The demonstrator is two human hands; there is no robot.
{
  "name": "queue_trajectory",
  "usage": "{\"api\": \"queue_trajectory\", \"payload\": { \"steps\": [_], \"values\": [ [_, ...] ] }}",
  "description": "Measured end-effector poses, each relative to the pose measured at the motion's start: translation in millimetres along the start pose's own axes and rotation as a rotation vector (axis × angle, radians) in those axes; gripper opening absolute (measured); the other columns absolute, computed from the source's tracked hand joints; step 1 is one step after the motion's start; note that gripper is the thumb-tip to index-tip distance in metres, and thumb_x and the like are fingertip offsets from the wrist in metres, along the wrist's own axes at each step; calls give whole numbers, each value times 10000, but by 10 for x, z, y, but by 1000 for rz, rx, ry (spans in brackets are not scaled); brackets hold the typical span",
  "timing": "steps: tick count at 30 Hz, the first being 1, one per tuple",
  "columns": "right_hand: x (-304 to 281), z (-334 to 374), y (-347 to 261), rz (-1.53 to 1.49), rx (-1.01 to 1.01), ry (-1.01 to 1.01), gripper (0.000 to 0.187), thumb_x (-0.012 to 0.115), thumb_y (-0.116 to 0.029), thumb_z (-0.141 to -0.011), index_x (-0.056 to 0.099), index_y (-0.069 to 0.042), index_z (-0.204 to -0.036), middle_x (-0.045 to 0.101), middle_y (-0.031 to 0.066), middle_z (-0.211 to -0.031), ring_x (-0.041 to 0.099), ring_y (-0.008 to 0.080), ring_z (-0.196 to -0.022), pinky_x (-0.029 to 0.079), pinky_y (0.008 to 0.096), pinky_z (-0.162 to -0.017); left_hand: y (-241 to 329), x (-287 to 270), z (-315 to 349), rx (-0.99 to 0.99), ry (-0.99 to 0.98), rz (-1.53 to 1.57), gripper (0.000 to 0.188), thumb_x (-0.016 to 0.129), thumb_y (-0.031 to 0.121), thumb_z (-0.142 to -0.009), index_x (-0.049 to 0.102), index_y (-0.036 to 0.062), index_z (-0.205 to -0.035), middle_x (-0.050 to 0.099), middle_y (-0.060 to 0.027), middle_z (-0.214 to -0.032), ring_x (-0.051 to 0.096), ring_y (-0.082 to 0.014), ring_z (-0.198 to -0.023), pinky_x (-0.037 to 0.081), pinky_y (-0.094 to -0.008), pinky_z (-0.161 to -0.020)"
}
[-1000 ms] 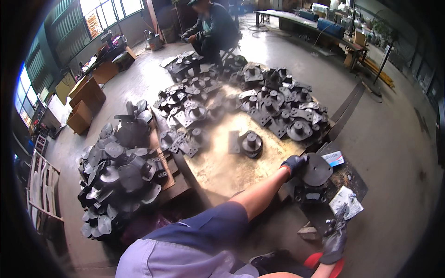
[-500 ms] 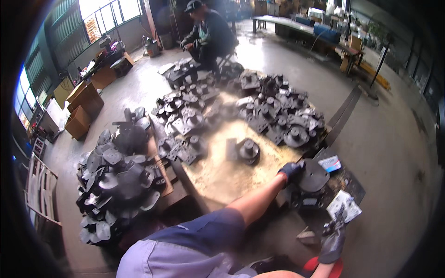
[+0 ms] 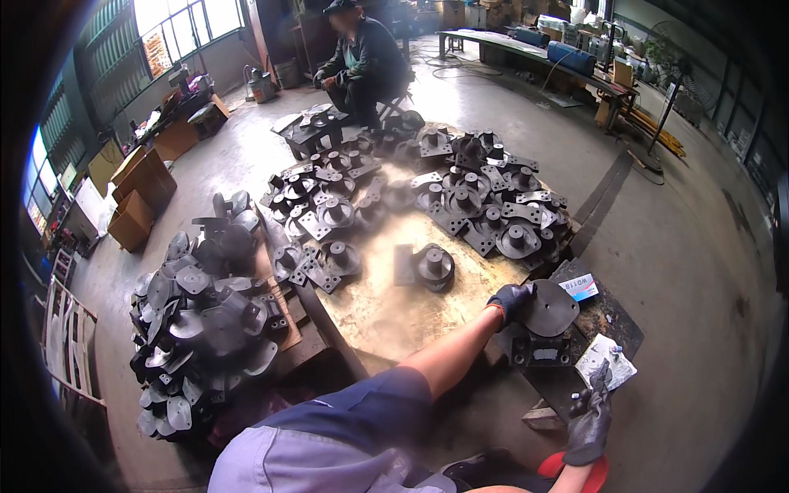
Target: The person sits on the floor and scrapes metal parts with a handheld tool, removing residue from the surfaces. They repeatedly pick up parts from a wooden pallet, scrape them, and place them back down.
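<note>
My left hand, in a dark glove, is closed on the left edge of a round dark metal plate with small holes. The plate stands tilted on a black metal block on the dark bench at the right. My right hand, in a grey glove, is at the lower right, below a white, stained pad. One finger stretches toward the pad while the others curl. A small pale bit shows by the curled fingers; what it is, I cannot make out.
Between two heaps of dark metal mounts on the yellowish tabletop stands a single mount. Loose plates pile up at the left. A blue-and-white box lies behind the round plate. A person sits at the far side.
The view has shifted slightly and become sharper. My left hand keeps its hold on the round plate. My right hand's fingers have shifted a little near the white pad.
</note>
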State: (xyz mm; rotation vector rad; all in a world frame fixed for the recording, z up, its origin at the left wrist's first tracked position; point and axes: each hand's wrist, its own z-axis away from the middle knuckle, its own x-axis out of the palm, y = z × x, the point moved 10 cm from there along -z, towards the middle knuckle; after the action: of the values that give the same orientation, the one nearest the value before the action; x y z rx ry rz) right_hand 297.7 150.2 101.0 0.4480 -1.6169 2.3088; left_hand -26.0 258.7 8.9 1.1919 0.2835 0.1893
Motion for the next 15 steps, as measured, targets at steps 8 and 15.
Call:
{"api": "queue_trajectory", "payload": {
  "steps": [8,15],
  "values": [
    [-62,47,-6,-10,-29,0,323,557,-211,-877,544,-111,-1184,539,-41,-766,484,55,-646,378,191,-550,85,84,-5,111,-30,-72,416,514,382,-837,642,-11,-884,626,-107,-783,565,-182,-695,457,-321,-653],
    [199,-86,173,37,-44,-96,279,488,-159,-914,547,-35,-1157,548,16,-782,477,78,-644,400,223,-550,192,401,-156,971,646,-2023,168,492,179,-823,598,50,-829,534,-27,-682,523,-146,-668,423,-256,-627]
  ]
}}
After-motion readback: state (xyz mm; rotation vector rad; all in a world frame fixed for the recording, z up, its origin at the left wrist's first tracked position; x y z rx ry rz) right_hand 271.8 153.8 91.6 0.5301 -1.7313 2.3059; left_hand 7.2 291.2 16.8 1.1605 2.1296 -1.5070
